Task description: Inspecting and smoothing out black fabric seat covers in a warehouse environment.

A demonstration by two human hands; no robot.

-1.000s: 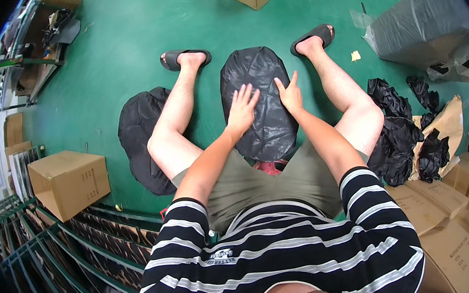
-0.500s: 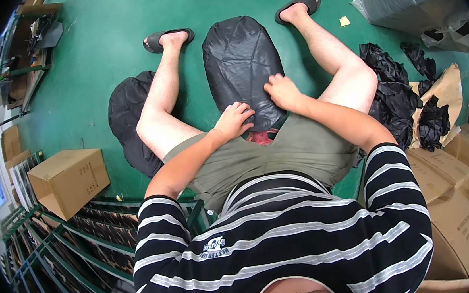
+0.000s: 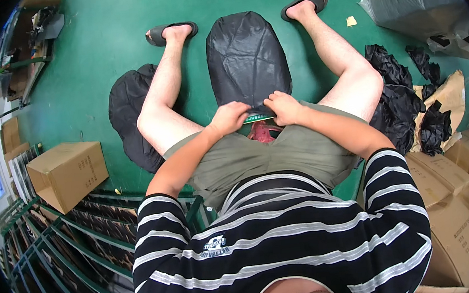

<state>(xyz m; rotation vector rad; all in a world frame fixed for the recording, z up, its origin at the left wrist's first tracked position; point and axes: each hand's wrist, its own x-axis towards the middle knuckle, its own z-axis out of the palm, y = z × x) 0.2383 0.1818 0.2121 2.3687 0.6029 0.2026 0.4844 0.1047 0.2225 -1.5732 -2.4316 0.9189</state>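
Well, the cover [image 3: 248, 59] lies on the green floor [image 3: 103, 34] between the legs, an oval black piece with its near edge at the shorts [image 3: 264, 155]. The left hand [image 3: 230, 117] and the right hand [image 3: 284, 108] meet that edge from either side, fingers curled nearly closed, each seeming to pinch a little of the black material; the thumbs' exact grip is too small to tell. Just below, a green strip [image 3: 260, 117] and something red [image 3: 262, 132] show.

Handling this edge well, I judge, calls for a light pinch close to the rim, both hands pulling equally so neither side runs ahead. Short, gentle tugs should suit such thin-looking material better than one hard pull, and keeping the fingers near the strip should stop the edge from slipping out of line. Creases across the top suggest slack worth smoothing outward.

As for numbers: one cover in hand, one black bundle [image 3: 132, 120] beside the left leg, two slippers [image 3: 305, 4], one open box [image 3: 69, 178] at left, one yellow scrap [image 3: 351, 21], one grey wrapped stack [image 3: 420, 7]. The crumpled black sheets [image 3: 392, 101] and the cartons [image 3: 458, 237] at right overlap too much to count.
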